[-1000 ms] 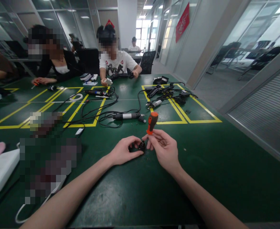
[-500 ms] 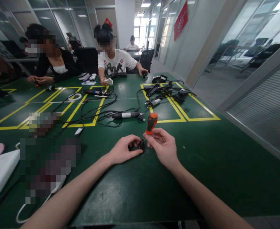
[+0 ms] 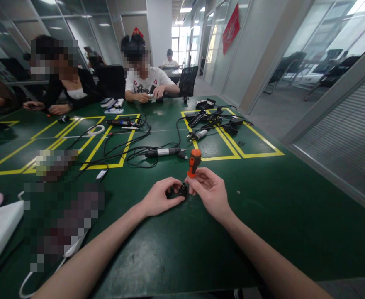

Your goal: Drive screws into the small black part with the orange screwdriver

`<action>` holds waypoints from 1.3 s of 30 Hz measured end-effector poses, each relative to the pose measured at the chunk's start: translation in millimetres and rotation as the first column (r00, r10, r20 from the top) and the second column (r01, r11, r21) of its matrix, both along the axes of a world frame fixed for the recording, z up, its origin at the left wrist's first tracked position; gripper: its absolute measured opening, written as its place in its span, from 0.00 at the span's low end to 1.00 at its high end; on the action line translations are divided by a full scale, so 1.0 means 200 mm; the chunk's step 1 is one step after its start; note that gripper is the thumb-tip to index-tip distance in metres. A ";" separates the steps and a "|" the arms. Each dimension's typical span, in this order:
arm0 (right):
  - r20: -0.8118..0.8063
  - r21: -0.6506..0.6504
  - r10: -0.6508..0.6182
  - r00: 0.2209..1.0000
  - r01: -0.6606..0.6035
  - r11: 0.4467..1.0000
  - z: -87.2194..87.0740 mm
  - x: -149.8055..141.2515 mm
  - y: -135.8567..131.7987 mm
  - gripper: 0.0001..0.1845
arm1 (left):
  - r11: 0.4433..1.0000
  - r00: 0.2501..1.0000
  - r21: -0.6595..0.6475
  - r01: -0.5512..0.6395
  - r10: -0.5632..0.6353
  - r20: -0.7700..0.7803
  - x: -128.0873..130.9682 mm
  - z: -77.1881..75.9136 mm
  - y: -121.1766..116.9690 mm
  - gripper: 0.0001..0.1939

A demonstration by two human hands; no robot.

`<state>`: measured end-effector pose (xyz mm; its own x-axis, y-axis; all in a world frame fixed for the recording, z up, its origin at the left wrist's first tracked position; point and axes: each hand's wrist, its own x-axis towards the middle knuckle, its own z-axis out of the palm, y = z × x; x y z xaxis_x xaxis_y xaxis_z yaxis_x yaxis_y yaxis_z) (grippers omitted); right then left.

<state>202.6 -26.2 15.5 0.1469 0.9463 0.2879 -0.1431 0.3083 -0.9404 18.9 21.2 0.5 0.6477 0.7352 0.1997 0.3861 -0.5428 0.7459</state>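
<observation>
Between the thumb and fingers of my left hand [image 3: 162, 197] is a small black part [image 3: 183, 189] with a short round neck on top, held against the green table [image 3: 145, 257]. My right hand [image 3: 210, 189] grips an orange and dark screwdriver [image 3: 195, 162] low down, just below its handle. The handle points up and leans slightly away to the right. The screwdriver's shaft is hidden by my fingers, so I cannot tell whether its tip touches the black part. Both hands are close together, almost meeting at the part.
Beyond my hands lies an electric screwdriver [image 3: 164, 152] with a looped black cable. Further right are a second silver tool [image 3: 199, 135] and tangled black cables [image 3: 230, 124]. Yellow tape [image 3: 213, 158] marks the table. A white box [image 3: 2, 232] stands at left. Co-workers [image 3: 148, 81] sit across the table.
The view has shifted slightly. My hands keep their hold on the black part and screwdriver, whose handle leans a little more. Across the table, a co-worker has brought both hands together.
</observation>
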 end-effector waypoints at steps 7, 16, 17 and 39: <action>0.049 0.046 -0.037 0.998 0.035 0.998 0.03 0.00 0.00 0.13 | 1.000 1.000 -0.026 0.000 0.000 -0.015 0.00 0.01 0.00 0.14; 0.025 0.011 0.021 0.999 -0.022 1.000 0.01 0.01 0.00 0.15 | 1.000 1.000 -0.023 0.005 -0.005 0.002 0.00 0.01 0.00 0.15; 0.023 0.011 0.019 1.000 -0.020 1.000 0.00 0.01 -0.01 0.14 | 1.000 1.000 -0.023 0.005 -0.005 0.000 0.00 0.01 0.00 0.15; 0.042 -0.011 -0.046 0.998 0.047 0.999 0.01 0.01 -0.01 0.15 | 0.999 1.000 -0.040 -0.001 0.001 -0.004 0.00 0.01 0.00 0.14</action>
